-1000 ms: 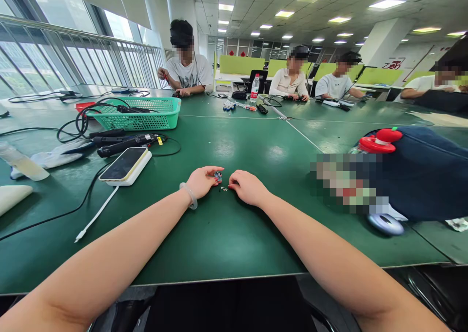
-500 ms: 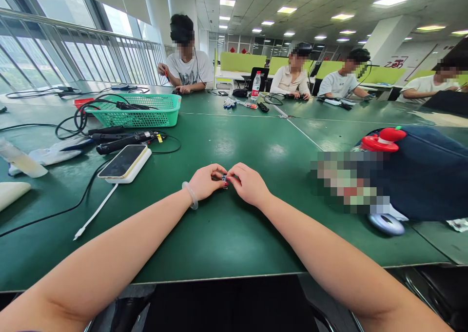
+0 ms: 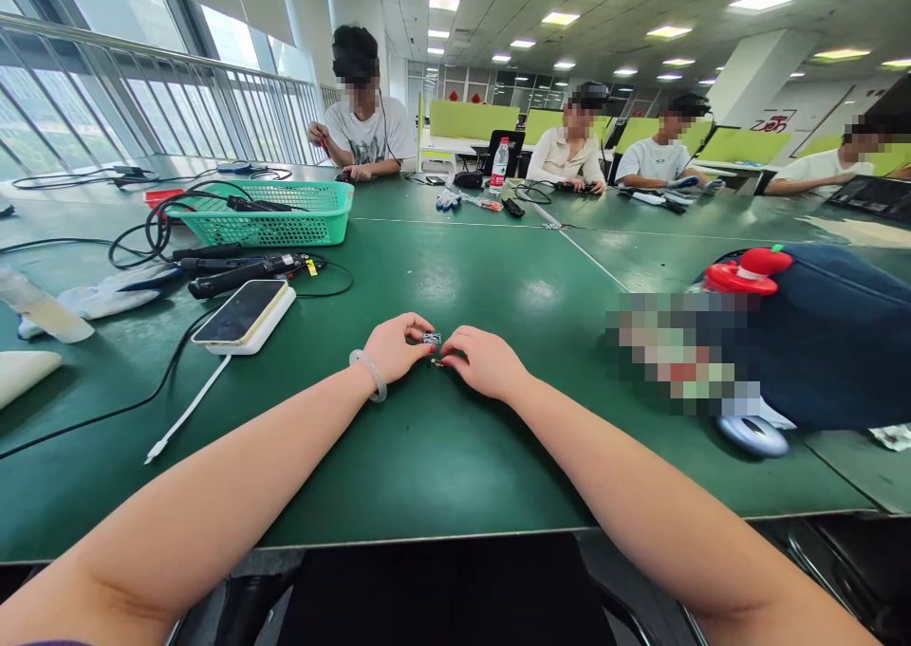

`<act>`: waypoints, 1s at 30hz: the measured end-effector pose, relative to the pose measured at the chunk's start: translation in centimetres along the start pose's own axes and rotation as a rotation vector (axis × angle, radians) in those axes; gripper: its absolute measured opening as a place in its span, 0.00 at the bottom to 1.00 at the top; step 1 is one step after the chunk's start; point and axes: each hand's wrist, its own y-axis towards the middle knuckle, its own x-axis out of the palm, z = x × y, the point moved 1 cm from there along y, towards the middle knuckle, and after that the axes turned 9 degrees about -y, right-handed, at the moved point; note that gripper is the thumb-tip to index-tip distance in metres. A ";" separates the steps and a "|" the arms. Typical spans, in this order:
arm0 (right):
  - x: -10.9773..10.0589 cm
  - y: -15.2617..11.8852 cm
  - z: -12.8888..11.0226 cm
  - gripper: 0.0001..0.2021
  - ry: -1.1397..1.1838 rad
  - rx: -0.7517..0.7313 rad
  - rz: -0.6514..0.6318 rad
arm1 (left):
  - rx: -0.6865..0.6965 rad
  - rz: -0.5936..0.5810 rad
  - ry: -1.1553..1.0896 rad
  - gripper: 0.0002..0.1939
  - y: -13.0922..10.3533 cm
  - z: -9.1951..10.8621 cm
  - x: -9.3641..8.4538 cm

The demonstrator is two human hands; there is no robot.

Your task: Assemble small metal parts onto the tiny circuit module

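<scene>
Over the green table [image 3: 427, 456], my left hand [image 3: 394, 350] pinches a small dark piece with white markings [image 3: 431, 339], too small to name. A pale bracelet [image 3: 370, 375] circles the left wrist. Just to the right, my right hand [image 3: 486, 361] has its thumb and fingertips drawn together. At those fingertips is a tiny light-coloured bit [image 3: 436, 362], whose kind I cannot make out. A narrow gap separates the two hands' fingertips.
To the left lie a phone on a white block [image 3: 242, 319], black handheld devices [image 3: 246, 276] and a green basket [image 3: 270, 214] with cables. A dark blue bag [image 3: 840, 333] and an oval blue object [image 3: 752, 435] lie right. Several people sit across, near a bottle [image 3: 499, 167].
My hands have drawn slightly apart, and the dark piece now shows more clearly in my left fingers. The tiny bit shows below it at my right fingertips.
</scene>
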 end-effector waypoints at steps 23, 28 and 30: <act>0.5 0.3 0.4 0.08 -0.049 0.094 -0.074 | -0.016 0.015 0.062 0.12 -0.1 0.1 0.0; 0.3 0.3 0.4 0.08 -0.112 0.146 -0.061 | -0.037 0.087 0.076 0.12 0.1 -0.1 -0.3; 0.2 0.2 0.3 0.08 -0.142 0.138 -0.080 | -0.046 0.132 0.039 0.11 0.3 -0.3 -0.4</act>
